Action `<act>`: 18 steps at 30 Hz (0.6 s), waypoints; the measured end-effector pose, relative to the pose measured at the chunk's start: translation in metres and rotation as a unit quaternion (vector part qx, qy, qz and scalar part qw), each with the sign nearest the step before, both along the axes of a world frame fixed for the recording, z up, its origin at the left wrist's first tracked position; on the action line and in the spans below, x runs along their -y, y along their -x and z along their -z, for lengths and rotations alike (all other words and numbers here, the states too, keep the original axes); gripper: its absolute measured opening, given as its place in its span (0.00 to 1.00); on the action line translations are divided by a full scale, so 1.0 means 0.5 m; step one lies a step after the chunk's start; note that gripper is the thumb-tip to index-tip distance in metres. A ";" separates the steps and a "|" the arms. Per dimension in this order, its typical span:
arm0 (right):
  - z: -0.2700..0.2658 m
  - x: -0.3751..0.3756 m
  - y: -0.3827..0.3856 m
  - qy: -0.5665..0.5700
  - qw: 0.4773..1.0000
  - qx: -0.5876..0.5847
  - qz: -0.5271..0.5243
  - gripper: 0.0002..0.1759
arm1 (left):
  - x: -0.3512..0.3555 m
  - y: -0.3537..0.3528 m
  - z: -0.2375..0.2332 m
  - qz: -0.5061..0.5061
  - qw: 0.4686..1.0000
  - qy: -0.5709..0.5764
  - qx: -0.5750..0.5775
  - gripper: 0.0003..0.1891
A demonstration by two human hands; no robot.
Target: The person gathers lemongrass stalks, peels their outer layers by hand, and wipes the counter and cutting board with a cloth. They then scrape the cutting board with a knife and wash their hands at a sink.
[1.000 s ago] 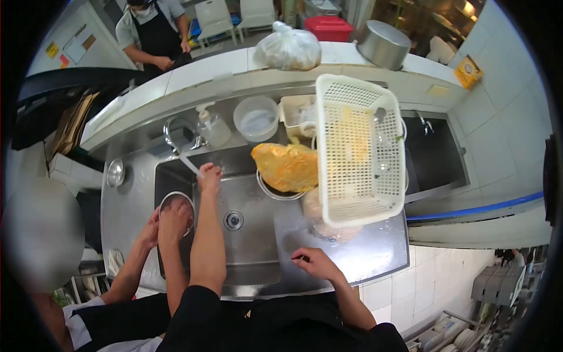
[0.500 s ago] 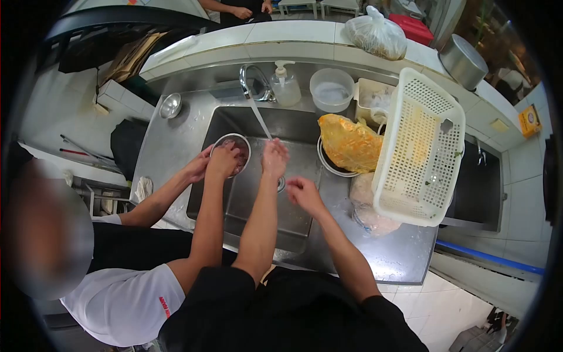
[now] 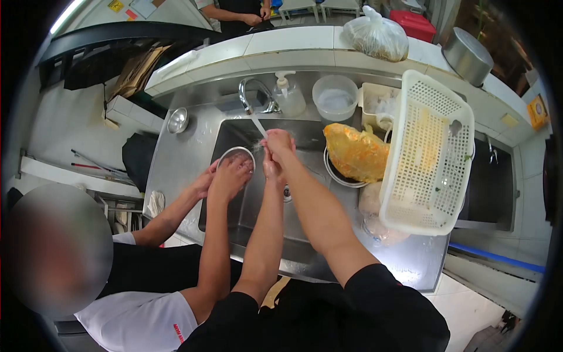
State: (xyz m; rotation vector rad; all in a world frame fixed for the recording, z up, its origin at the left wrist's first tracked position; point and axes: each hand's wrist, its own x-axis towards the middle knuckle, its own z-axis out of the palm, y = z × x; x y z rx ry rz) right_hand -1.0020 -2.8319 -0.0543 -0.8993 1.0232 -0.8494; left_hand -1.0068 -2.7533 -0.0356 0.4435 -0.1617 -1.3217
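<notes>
Water runs from the curved faucet [image 3: 243, 97] onto my two hands, which touch each other above the steel sink [image 3: 299, 232]. My right hand [image 3: 280, 142] is closed over the fingers of my left hand [image 3: 272, 169], whose fingers are mostly hidden. To their left, a co-worker's hands [image 3: 230, 176] are at a round metal bowl [image 3: 253, 158], one hand inside it and the other at its outer side. The bowl's contents are hard to make out.
A soap pump bottle [image 3: 290, 100], a clear tub [image 3: 335, 97], a yellow-orange bag [image 3: 356, 154] and a white perforated basket [image 3: 428, 158] stand around the sink's back and right. A small metal bowl [image 3: 177, 120] is at the left. Another person's hands [image 3: 253, 19] show beyond the ledge.
My right hand has moved up and left from over the sink's right side to my left hand, and now closes over its fingers. The view has shifted slightly.
</notes>
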 end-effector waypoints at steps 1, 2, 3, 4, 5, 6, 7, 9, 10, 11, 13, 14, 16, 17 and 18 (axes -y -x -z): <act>-0.007 0.006 -0.015 0.117 0.987 -0.103 -0.040 0.16 | 0.025 -0.019 0.008 -0.012 0.999 0.019 -0.043 0.22; -0.008 -0.008 -0.029 0.118 0.987 -0.101 -0.044 0.16 | 0.044 -0.041 0.016 -0.015 0.999 0.018 -0.030 0.22; -0.047 -0.054 -0.022 0.304 0.909 -0.248 0.138 0.17 | 0.064 -0.066 0.034 -0.011 1.000 0.002 0.015 0.22; -0.045 -0.081 -0.037 0.461 0.746 -0.371 0.306 0.18 | 0.079 -0.087 0.039 -0.006 0.997 -0.020 0.073 0.22; 0.011 -0.026 -0.107 0.185 0.959 -0.044 0.211 0.18 | 0.096 -0.108 0.043 0.007 0.988 -0.045 0.146 0.22; -0.006 -0.030 -0.082 0.186 0.959 -0.043 0.209 0.18 | 0.113 -0.123 0.039 0.017 0.976 -0.063 0.209 0.22; -0.047 -0.046 -0.026 0.178 0.970 -0.063 0.153 0.17 | 0.130 -0.144 0.044 0.038 0.949 -0.088 0.300 0.22; -0.101 -0.051 0.040 0.168 0.978 -0.080 0.094 0.16 | 0.156 -0.180 0.063 0.072 0.887 -0.127 0.438 0.22; -0.114 -0.045 0.053 0.245 0.948 -0.174 0.105 0.12 | 0.154 -0.178 0.068 0.071 0.886 -0.130 0.440 0.22; -0.128 -0.043 0.061 0.317 0.904 -0.265 0.114 0.09 | 0.150 -0.168 0.078 0.019 0.911 -0.113 0.396 0.23; -0.158 -0.021 0.072 0.312 0.906 -0.282 0.045 0.09 | 0.151 -0.157 0.088 -0.082 0.946 -0.071 0.306 0.26; -0.164 -0.013 0.071 0.306 0.902 -0.302 -0.027 0.10 | 0.041 -0.198 -0.012 0.031 0.938 -0.134 0.317 0.24; -0.172 -0.006 0.056 0.274 0.909 -0.312 -0.030 0.11 | -0.188 -0.264 -0.245 0.283 0.861 -0.224 0.359 0.24; -0.174 -0.006 0.047 0.245 0.914 -0.323 -0.032 0.14 | -0.192 -0.283 -0.250 0.296 0.853 -0.252 0.349 0.23; -0.165 -0.015 0.039 0.243 0.914 -0.323 -0.036 0.14 | -0.401 -0.302 -0.192 0.294 0.853 -0.255 0.347 0.23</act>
